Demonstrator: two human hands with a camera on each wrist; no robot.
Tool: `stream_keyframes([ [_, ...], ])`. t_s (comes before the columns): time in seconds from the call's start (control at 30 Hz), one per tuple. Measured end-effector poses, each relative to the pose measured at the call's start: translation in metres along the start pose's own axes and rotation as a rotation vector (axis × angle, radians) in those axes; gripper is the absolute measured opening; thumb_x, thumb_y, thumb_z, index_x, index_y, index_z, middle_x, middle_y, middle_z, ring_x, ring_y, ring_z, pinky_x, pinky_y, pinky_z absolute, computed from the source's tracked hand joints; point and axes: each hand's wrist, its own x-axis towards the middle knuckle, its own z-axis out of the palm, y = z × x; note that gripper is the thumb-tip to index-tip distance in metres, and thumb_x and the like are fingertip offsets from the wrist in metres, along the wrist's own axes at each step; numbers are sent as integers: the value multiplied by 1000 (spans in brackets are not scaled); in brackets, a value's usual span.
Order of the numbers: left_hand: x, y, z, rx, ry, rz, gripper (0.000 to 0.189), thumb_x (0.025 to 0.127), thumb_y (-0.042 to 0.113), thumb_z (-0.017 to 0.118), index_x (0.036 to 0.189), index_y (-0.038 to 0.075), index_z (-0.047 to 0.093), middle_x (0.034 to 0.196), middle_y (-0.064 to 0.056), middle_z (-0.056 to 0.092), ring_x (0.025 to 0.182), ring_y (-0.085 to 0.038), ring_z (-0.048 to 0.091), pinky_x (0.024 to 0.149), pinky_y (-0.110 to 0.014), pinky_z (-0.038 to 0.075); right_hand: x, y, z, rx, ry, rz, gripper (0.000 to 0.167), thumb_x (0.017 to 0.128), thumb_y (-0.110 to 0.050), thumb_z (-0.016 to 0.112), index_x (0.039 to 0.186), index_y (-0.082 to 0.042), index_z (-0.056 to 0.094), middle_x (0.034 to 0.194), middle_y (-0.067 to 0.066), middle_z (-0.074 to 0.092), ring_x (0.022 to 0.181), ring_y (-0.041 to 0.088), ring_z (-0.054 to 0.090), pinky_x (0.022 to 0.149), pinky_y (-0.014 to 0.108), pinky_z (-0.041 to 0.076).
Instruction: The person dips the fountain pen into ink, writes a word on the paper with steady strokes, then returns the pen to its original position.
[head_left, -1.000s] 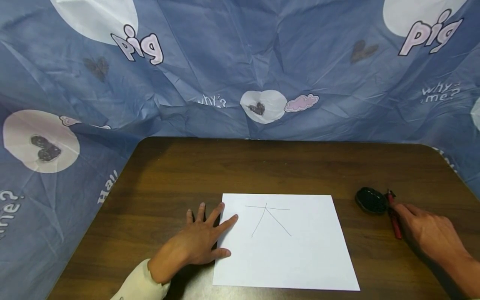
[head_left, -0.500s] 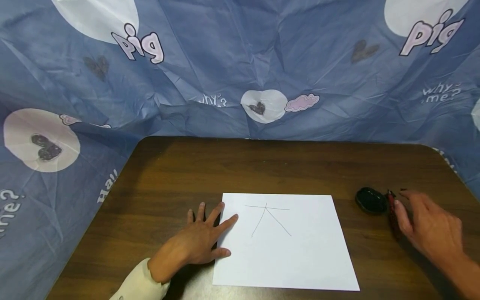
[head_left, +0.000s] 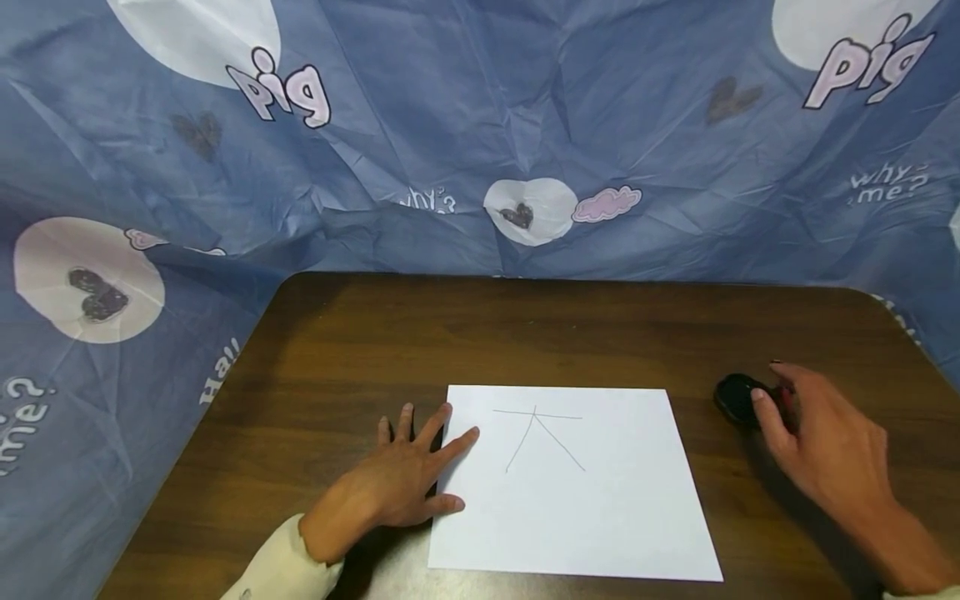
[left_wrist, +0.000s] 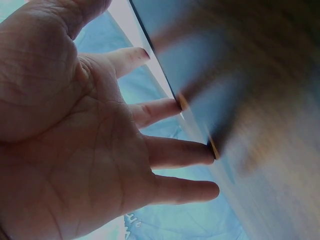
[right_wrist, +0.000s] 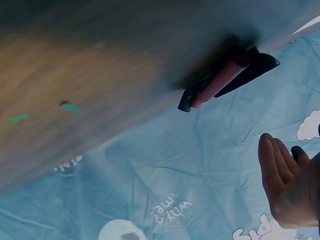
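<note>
My left hand lies with fingers spread at the left edge of a white sheet of paper; its thumb and index finger rest on the sheet. Thin drawn lines mark the paper's upper part. To the right, my right hand hovers over a black oval object and a red pen-like stick, thumb and index finger apart. The hand partly hides both. In the right wrist view the red stick lies against the black object, apart from the visible fingers.
A brown wooden table with rounded corners bears everything. Behind it and at the left hangs a blue printed cloth, meeting the table's far edge.
My right hand lifted off the red stick, opened its thumb and index finger, then moved left over the black object. My left hand and the paper stay in place.
</note>
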Motion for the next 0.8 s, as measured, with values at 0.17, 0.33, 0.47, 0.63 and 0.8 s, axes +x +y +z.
stream_keyframes([
  [0.17,0,0,0,8,0,-5,80,92,57,62,159,32,26,165,-14,12,141,-61,14,105,-76,18,3,-6,4,33,-30,-7,54,86,-27,73,134,-4,61,109,21,68,75,40,63,38,45,37],
  [0.33,0,1,-1,8,-14,-12,80,92,57,62,159,33,26,165,-14,12,141,-61,13,106,-75,18,6,-14,8,86,-83,-5,63,86,-31,75,141,-7,56,136,23,58,108,50,59,67,65,47],
  [0.47,1,1,-1,12,-20,-18,80,92,58,62,159,34,26,165,-14,12,141,-61,13,106,-75,18,8,-21,13,135,-102,-66,64,85,-30,76,139,-3,56,140,26,53,120,51,52,88,70,38],
  [0.63,1,1,-1,24,-23,-24,80,91,59,61,159,34,26,165,-13,12,141,-60,14,106,-75,19,8,-36,17,139,-181,-107,68,87,-37,74,143,-5,52,148,24,46,132,49,43,101,71,29],
  [0.8,1,1,-1,27,-21,-27,80,91,59,61,159,34,26,165,-13,12,141,-60,14,106,-75,19,10,-51,24,131,-232,-143,69,88,-44,71,145,-11,52,154,19,40,141,45,33,112,67,17],
])
